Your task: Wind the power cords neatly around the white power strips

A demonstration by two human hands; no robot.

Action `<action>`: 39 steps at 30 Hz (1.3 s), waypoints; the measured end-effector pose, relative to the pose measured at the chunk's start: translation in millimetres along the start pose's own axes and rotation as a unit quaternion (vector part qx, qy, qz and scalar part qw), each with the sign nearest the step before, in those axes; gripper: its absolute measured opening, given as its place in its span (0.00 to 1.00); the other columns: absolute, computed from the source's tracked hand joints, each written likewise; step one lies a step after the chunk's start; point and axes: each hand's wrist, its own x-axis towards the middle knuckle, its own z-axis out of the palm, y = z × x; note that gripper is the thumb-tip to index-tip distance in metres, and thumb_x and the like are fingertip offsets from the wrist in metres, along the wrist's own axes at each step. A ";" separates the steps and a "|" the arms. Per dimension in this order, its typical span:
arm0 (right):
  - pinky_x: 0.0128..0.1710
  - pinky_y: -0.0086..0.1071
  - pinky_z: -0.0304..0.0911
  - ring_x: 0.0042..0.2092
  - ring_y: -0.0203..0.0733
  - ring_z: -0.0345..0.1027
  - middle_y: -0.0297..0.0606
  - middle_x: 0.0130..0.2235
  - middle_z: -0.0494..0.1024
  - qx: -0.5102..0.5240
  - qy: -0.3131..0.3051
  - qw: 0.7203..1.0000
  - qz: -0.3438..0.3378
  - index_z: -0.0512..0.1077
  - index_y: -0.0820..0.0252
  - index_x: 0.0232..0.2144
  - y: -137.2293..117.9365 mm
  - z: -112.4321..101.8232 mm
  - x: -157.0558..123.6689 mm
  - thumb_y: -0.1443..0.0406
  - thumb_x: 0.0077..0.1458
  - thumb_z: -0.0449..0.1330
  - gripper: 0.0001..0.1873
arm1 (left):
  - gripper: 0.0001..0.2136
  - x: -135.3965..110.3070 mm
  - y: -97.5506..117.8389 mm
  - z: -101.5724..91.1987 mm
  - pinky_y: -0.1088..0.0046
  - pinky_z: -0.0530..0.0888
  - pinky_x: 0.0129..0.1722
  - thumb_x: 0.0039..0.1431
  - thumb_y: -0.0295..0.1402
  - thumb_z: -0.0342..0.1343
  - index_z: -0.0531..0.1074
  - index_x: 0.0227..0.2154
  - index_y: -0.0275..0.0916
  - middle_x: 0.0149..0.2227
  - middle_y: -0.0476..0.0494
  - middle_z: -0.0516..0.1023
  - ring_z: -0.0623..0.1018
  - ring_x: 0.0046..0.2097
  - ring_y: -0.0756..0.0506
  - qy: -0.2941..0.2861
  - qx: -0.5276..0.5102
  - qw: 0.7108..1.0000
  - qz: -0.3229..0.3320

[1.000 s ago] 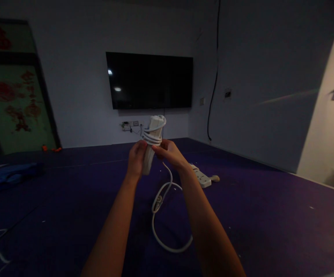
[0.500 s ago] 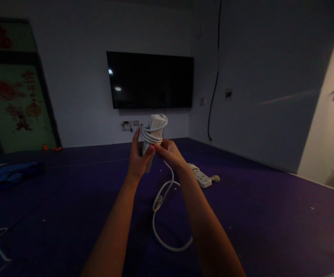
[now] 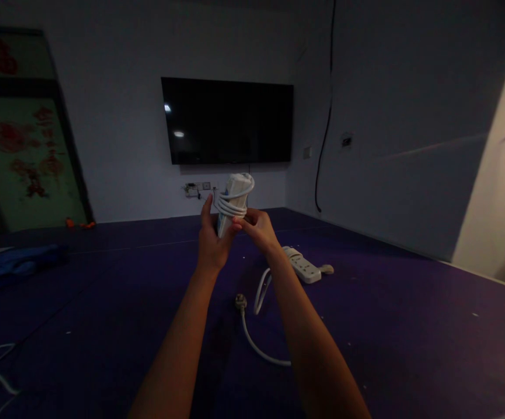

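Head view, tilted white power strip (image 3: 237, 183), blue-marked side, white cord (image 3: 233, 211) coiled around it, both hands (image 3: 212, 244) grasping it

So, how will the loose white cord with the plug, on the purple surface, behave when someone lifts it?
The cord looks thin and lies in smooth bends, so it is probably floppy with a little spring. The plug is bulkier than the cord, so that end would likely hang down and perhaps swing.

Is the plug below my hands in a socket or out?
Out: the plug lies loose on the purple floor, its end exposed.
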 end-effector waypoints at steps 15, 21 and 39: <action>0.19 0.27 0.50 0.20 0.30 0.53 0.28 0.17 0.60 -0.008 -0.039 0.997 0.062 0.65 0.60 0.21 -9.1 -3.6 -3.9 0.44 0.40 0.63 0.26 | 0.31 6.4 25.7 1.8 0.64 0.74 0.46 0.46 0.44 0.65 0.67 0.55 0.47 0.51 0.39 0.76 0.73 0.53 0.39 0.024 -0.096 0.994 -0.051; 0.22 0.27 0.60 0.21 0.31 0.60 0.29 0.20 0.68 0.157 -0.134 0.974 0.094 0.70 0.62 0.31 -2.6 -19.1 -6.9 0.42 0.35 0.66 0.31 | 0.23 7.1 32.0 5.4 0.71 0.73 0.30 0.50 0.52 0.59 0.73 0.45 0.42 0.37 0.41 0.78 0.77 0.37 0.44 0.033 -0.161 0.983 -0.086; 0.15 0.24 0.36 0.16 0.24 0.39 0.22 0.17 0.54 0.069 -0.069 0.988 0.118 0.71 0.64 0.27 -13.7 -17.1 -4.2 0.52 0.49 0.62 0.19 | 0.23 20.1 19.1 -37.4 0.76 0.68 0.19 0.49 0.57 0.55 0.72 0.33 0.39 0.25 0.46 0.76 0.73 0.20 0.51 0.105 -0.179 0.966 -0.151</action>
